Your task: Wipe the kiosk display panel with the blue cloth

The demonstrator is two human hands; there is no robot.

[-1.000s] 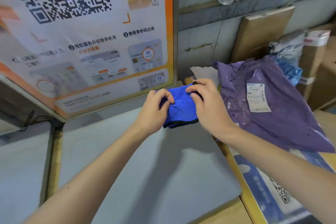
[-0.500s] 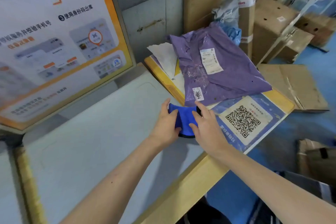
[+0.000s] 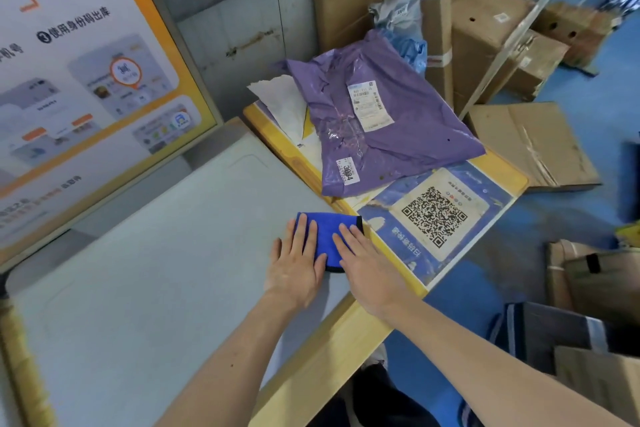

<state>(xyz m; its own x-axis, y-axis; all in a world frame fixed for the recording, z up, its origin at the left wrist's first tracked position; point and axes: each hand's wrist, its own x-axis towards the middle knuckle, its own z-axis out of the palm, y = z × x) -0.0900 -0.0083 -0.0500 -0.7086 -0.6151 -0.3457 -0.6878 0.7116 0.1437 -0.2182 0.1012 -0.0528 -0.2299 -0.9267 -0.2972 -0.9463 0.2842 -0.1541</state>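
Observation:
A folded blue cloth (image 3: 327, 232) with a dark edge lies flat on the grey kiosk counter (image 3: 166, 253), close to its right edge. My left hand (image 3: 294, 265) rests flat on the cloth's left part, fingers spread and straight. My right hand (image 3: 363, 263) lies flat on its right part in the same way. Neither hand grips the cloth. The kiosk display panel (image 3: 90, 80), with an orange border and printed instructions, stands tilted at the upper left, well away from both hands.
A purple parcel bag (image 3: 377, 125) lies on the yellow wooden side table (image 3: 498, 173), beside a blue QR-code sticker (image 3: 433, 215). Cardboard boxes (image 3: 485, 31) stand behind it and flattened cardboard (image 3: 533, 142) lies on the blue floor at the right.
Both hands brought the cloth down from in front of the panel to the counter's right edge, let go of their pinch, and now press it flat. The view swung right and down.

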